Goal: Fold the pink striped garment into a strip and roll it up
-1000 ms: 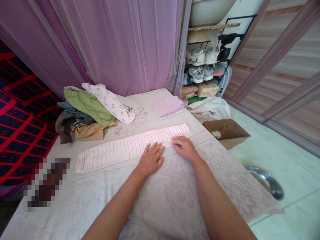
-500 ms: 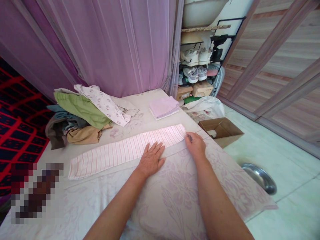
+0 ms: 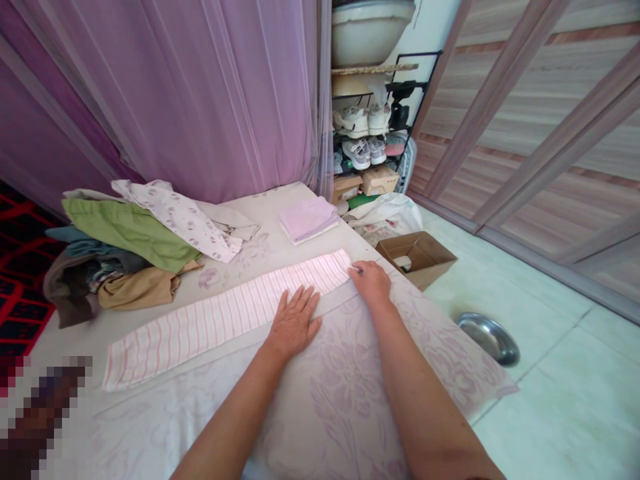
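A white garment with pink stripes point(image 3: 215, 310), folded into a long narrow strip, lies flat across the floral bed cover point(image 3: 345, 393). My left hand point(image 3: 294, 323) rests palm down near its front edge, fingers stretched and spread, the fingertips on the cloth. At the strip's right end, my right hand point(image 3: 371, 283) has its thumb and fingers closed on the corner of the fabric. Behind the strip sits a neatly folded lilac cloth point(image 3: 307, 217), apart from both hands.
Heaped clothes, including green trousers point(image 3: 133, 230), lie at the back left. A purple curtain point(image 3: 200, 100) hangs behind the bed. Past the bed's right edge are a cardboard box point(image 3: 425, 260), a metal bowl point(image 3: 487, 339) and a shoe rack point(image 3: 425, 90). A blurred patch covers the lower left.
The view has turned slightly to the right, so everything appears farther left. Both hands keep their places on the striped garment, which lies as before.
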{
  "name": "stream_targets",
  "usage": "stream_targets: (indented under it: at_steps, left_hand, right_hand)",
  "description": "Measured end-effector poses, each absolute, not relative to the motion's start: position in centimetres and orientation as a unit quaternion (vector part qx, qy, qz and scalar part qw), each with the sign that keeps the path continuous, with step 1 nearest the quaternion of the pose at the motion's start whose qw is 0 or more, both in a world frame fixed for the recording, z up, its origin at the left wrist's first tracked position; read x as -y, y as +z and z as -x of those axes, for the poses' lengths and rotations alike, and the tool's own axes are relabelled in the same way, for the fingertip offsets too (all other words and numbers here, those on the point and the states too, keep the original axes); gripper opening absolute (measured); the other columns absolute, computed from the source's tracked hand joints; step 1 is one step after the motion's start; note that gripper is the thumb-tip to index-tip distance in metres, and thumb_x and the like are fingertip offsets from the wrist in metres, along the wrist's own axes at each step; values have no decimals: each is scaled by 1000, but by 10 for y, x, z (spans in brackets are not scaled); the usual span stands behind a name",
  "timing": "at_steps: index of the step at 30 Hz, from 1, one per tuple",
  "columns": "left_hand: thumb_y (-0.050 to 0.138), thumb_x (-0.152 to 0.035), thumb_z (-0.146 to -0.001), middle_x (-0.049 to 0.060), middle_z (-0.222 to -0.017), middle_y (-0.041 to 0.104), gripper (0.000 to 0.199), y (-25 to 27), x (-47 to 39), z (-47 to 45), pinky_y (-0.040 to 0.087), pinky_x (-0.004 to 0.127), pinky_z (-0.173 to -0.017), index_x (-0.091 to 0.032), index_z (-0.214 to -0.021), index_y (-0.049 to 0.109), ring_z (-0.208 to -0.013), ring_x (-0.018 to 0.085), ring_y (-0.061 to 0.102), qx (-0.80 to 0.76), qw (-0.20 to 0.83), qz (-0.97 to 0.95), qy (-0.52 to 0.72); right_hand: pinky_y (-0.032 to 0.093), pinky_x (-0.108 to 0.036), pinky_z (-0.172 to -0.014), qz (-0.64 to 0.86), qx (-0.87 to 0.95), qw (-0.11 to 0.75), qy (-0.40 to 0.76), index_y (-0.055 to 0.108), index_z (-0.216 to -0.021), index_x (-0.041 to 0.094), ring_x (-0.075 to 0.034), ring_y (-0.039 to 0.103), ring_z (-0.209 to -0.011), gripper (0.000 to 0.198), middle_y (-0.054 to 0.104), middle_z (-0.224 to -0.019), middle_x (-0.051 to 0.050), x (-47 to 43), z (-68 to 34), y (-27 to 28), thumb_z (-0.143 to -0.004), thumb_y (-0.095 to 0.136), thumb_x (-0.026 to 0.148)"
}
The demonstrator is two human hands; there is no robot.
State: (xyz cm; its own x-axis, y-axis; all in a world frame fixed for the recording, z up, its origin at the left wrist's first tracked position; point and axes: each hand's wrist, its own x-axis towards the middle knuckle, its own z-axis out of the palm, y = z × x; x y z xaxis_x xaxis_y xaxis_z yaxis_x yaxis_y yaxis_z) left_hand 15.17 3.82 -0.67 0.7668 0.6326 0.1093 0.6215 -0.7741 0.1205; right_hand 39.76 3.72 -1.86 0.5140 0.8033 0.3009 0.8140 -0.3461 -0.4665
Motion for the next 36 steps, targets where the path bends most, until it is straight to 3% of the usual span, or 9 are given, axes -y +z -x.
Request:
stream_targets:
  at_steps: [10, 18, 29, 36]
  left_hand:
    - [30, -47, -97, 7, -152, 36, 57, -4, -42, -169, 14, 51, -117, -19, -147, 32, -142, 24, 27, -318, 34, -946, 48]
    - [29, -55, -96, 8, -152, 36, 62, 0, -53, -199, 16, 52, -116, -19, -146, 33, -142, 25, 28, -293, 37, -954, 46]
    - [30, -54, -96, 9, -150, 39, 60, -13, -57, -213, 18, 50, -116, -21, -146, 34, -141, 26, 30, -286, 12, -954, 87]
    - [33, -50, -96, 11, -150, 39, 58, -13, -57, -212, 22, 51, -115, -17, -144, 37, -140, 27, 32, -290, 10, -953, 91]
  right_hand:
    - [42, -29, -72, 816, 472, 332, 23, 69, -83, 23, -19, 60, -80, 16, 68, -82, -2, -36, -397, -12, -80, 55, 32]
    - [46, -27, -76, 796, 434, 407, 114, 65, -105, 27, -15, 63, -78, 28, 70, -88, 3, -40, -404, -12, -78, 59, 32]
    - [47, -28, -78, 798, 463, 370, 112, 63, -113, 26, -15, 62, -76, 33, 71, -86, 2, -40, -405, -7, -81, 59, 32]
    - [48, -28, -78, 776, 462, 415, 113, 64, -113, 25, -15, 61, -76, 35, 70, -88, 2, -42, -405, -12, -79, 60, 27]
